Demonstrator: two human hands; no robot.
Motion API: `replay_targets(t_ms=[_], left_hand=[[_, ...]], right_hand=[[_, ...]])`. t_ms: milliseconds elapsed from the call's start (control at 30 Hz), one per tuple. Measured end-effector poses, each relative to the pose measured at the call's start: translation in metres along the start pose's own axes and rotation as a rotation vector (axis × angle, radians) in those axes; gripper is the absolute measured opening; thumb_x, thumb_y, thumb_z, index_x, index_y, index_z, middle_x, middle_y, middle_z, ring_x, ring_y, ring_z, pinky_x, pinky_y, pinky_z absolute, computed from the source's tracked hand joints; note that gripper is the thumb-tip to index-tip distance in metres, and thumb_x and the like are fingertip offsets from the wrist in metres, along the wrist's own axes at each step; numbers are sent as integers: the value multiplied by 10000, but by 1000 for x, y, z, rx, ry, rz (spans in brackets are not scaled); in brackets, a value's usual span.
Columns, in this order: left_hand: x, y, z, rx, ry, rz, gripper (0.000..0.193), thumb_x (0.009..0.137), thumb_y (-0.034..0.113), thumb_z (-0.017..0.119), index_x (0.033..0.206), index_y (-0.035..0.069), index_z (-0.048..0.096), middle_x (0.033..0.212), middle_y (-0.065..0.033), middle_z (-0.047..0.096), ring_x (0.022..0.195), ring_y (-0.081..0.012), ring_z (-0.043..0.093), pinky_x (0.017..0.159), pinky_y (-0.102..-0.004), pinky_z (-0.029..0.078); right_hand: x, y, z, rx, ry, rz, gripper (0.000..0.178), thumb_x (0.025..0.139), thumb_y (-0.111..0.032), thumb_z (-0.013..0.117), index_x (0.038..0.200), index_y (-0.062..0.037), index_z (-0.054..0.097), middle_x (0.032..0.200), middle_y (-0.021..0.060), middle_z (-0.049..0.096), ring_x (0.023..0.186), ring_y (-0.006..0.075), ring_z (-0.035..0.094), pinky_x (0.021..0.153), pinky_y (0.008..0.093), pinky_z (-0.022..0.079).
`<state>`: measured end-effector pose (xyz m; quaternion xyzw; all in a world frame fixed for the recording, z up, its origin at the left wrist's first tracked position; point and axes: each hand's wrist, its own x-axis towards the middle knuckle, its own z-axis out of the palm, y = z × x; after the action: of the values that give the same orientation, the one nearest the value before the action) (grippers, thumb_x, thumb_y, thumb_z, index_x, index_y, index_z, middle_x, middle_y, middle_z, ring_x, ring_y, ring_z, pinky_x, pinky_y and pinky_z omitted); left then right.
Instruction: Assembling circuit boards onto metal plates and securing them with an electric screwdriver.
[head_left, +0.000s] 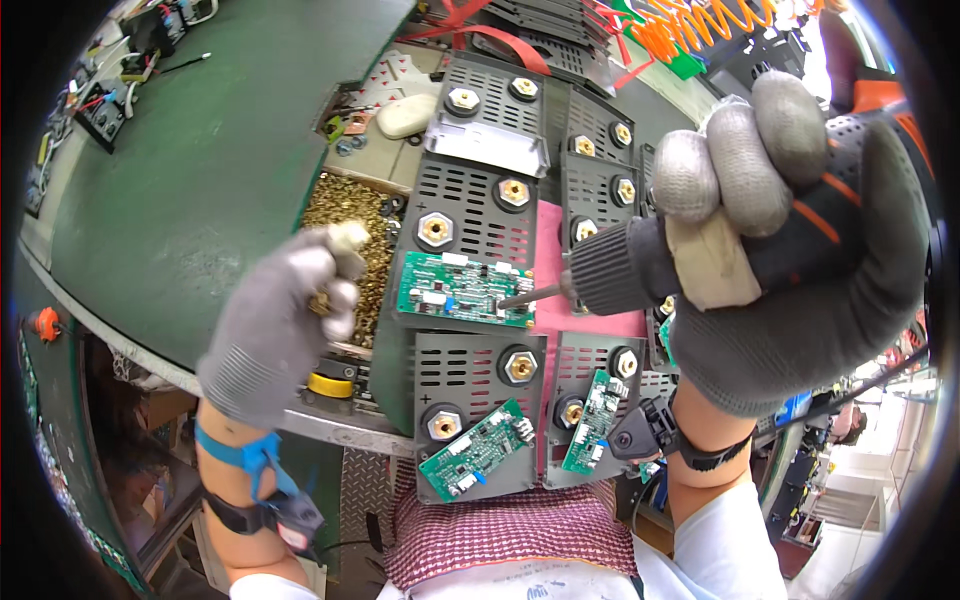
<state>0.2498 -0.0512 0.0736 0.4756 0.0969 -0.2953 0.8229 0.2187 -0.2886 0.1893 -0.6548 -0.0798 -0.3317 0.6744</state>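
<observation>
- A gray-gloved right hand (800,335) wraps a black-and-orange power screwdriver (622,268), its grip closed firmly around the body.
- The screwdriver's long axis slants from upper right to lower left; its thin bit (535,296) points leftward and slightly down the view, the tip over the right part of a green circuit board (425,282). Whether it touches cannot be told.
- That board lies across the near end of a slotted gray metal panel (470,180), below two brass hex-nut terminals, its long axis running left to right.
- The step in hand appears to be fastening board to panel; the move seems to call for a steady bit, square to the screw head, and light pressure.
- The gloved left hand (275,325) hovers beside a bin of small brass-colored hardware (345,200), fingers curled in; whether they pinch a piece cannot be told.
- Nearer the worker, two more circuit boards (478,452) lie aslant on neighboring panels.
</observation>
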Motion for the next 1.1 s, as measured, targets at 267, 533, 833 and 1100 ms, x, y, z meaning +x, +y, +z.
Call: replay_targets(t_ms=[267,533,833,1100], left_hand=[[-24,-45,8,-74,39,99,313,919,62,447,1218,-22,490,949,-126,629,660,-67,508,547,-192,420],[-24,-58,5,-394,-113,61,281,893,250,643,1085,49,598,768,-16,565,637,-97,484,531,-211,353],[-28,-47,10,-228,-193,-49,435,946,460,513,925,33,590,704,0,567,529,-45,419,454,-168,308],[-28,-48,16,-397,-124,-88,391,953,426,520,844,54,567,678,12,549,526,-57,409,471,-182,313]], right_hand=[[-12,17,38,518,-493,222,354,939,-394,427,817,-65,470,658,-5,344,529,135,323,635,360,377],[-20,4,52,678,-289,274,401,923,-450,458,791,-73,418,607,-9,317,542,140,333,635,338,374],[-19,15,60,751,-461,182,397,942,-451,447,772,-97,384,586,-3,334,519,146,346,561,318,352],[-16,10,58,528,-435,155,505,956,-338,481,1350,-73,311,661,-17,342,476,90,355,487,301,387]])
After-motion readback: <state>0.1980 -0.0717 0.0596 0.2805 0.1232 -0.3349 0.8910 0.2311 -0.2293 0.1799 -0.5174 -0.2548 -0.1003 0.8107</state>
